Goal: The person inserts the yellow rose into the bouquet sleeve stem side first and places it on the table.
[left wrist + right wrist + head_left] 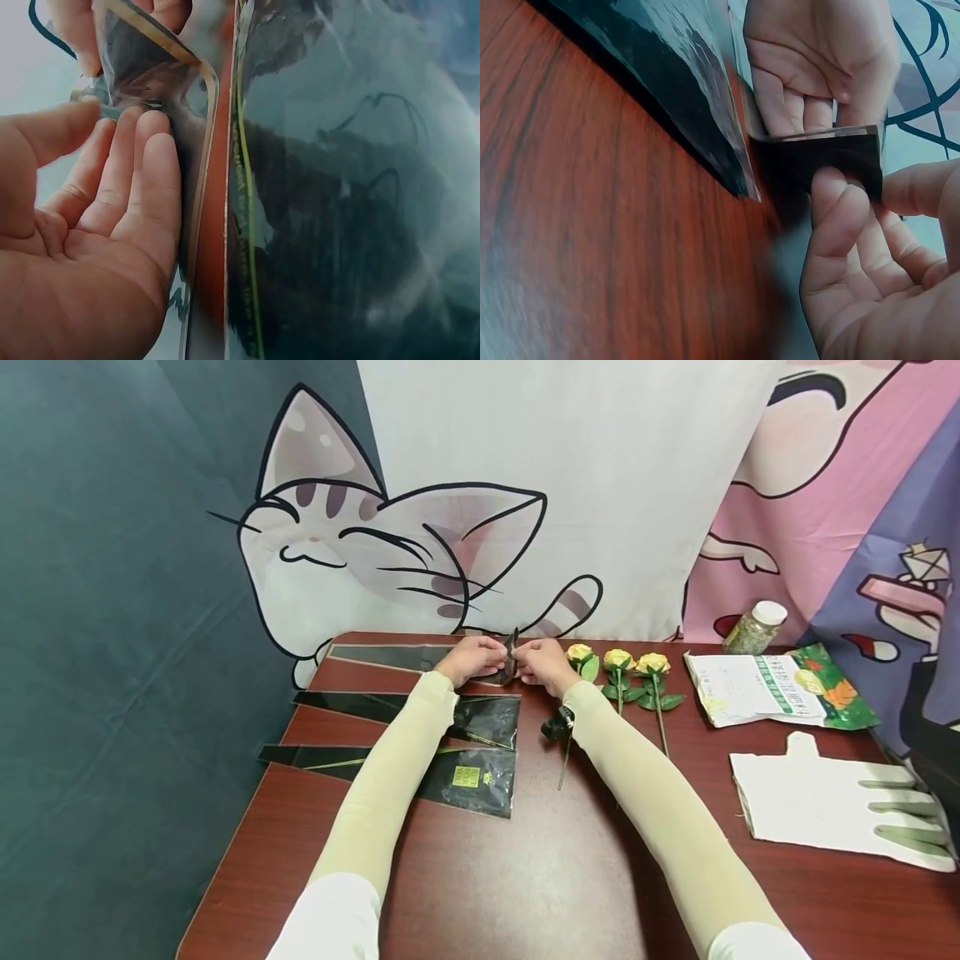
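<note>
At the table's back edge both hands work on the wide end of a dark, tapered plastic flower sleeve. My left hand pinches the edge of its opening between thumb and fingertips. From the other side, my right hand pinches the same raised edge. In the right wrist view the dark sleeve end stands up between the two hands, its upper rim slightly parted. The left wrist view shows the sleeve's tan-edged border beside my left fingers. Two similar sleeves lie nearer, a middle one and a front one.
Three yellow artificial roses with green leaves lie right of my right hand, partly behind the forearm. Farther right are a white-lidded jar, a white and green packet and white gloves. A cat-printed cloth hangs behind the table.
</note>
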Tool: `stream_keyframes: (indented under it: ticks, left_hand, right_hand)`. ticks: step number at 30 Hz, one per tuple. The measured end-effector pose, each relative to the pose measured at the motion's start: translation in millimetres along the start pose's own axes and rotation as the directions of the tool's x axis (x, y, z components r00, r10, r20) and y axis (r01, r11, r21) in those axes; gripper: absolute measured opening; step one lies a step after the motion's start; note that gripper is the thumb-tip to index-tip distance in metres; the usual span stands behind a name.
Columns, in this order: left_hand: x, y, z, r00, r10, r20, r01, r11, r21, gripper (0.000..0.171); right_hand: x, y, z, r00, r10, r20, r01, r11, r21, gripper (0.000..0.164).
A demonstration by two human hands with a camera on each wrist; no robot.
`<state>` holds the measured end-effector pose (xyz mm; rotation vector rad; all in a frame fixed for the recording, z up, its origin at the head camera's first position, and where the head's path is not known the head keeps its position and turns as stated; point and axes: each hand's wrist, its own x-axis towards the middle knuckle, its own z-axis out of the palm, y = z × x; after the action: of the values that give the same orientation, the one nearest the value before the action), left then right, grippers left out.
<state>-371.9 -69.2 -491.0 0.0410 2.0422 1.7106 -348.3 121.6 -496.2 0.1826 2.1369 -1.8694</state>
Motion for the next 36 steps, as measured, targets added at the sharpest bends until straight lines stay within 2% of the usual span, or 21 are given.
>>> stream_keyframes:
  ticks: [4, 8, 12, 16, 19, 23, 29, 32, 36]
  left_hand:
    - [-3.0, 2.3, 2.9, 1.000, -0.022, -0.017, 0.022, 1.000, 0.008, 0.034]
    - [-5.0, 5.5, 6.3, 1.000, -0.015, -0.023, 0.015, 1.000, 0.016, 0.043]
    - [-3.3, 6.3, 7.1, 0.999, -0.012, -0.044, 0.014, 0.999, 0.032, 0.039]
    - [-0.8, 5.0, 5.4, 0.998, -0.036, -0.060, 0.038, 0.998, 0.042, 0.039]
    - [0.8, 4.2, 3.9, 0.997, -0.058, -0.059, 0.060, 0.998, 0.020, 0.039]
    - [0.1, 5.0, 3.3, 0.994, -0.078, -0.079, 0.078, 0.997, -0.014, 0.031]
    - [2.5, 2.0, 6.2, 0.992, -0.052, -0.115, 0.053, 0.999, 0.000, 0.024]
    - [4.3, -0.7, 6.3, 0.993, -0.038, -0.114, 0.040, 0.999, 0.016, 0.026]
    - [6.0, -5.2, 4.4, 0.995, -0.034, -0.096, 0.033, 0.999, -0.012, 0.031]
  right_hand:
    - [-1, 2, 4, 1.000, -0.005, 0.002, 0.005, 1.000, 0.005, 0.020]
    - [-1, 3, 8, 1.000, -0.016, -0.011, 0.016, 1.000, 0.010, 0.017]
    - [-1, 2, 9, 0.999, -0.031, -0.012, 0.031, 0.999, 0.027, 0.016]
    - [0, 3, 8, 0.999, -0.041, -0.004, 0.041, 0.999, 0.036, 0.017]
    - [0, 4, 6, 0.999, -0.044, -0.005, 0.044, 0.998, 0.046, 0.019]
    - [1, 5, 5, 0.999, -0.051, -0.008, 0.051, 0.997, 0.063, 0.021]
    - [2, 7, 3, 0.998, -0.046, -0.035, 0.048, 0.997, 0.066, 0.020]
    - [1, 7, 2, 0.998, -0.046, -0.043, 0.048, 0.997, 0.052, 0.017]
    - [0, 7, 0, 0.997, -0.058, -0.055, 0.058, 0.998, 0.006, 0.015]
